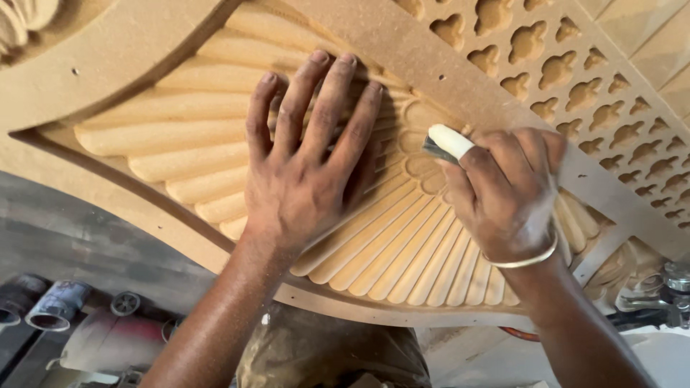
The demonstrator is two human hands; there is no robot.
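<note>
Left hand [302, 172] flat on the carved panel [180, 129], fingers spread and released over the fluted fan. Right hand [503, 194] clenched on a folded sandpaper [445, 142], fingertip wrapped white, pressing near the fan's scalloped centre. Bangle [525, 260] at right wrist. Fretwork [575, 72] along the panel's upper right. Cans [57, 305] on floor below left.

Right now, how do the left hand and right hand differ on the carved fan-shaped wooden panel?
The left hand lies flat with fingers spread on the carved fan-shaped wooden panel; the right hand is curled into a grip. The left hand holds nothing; the right hand pinches a small folded grey-and-white sanding piece against the ribs. The right wrist carries a thin pale bangle; the left wrist is bare. Both are dusty and touch the panel.
</note>
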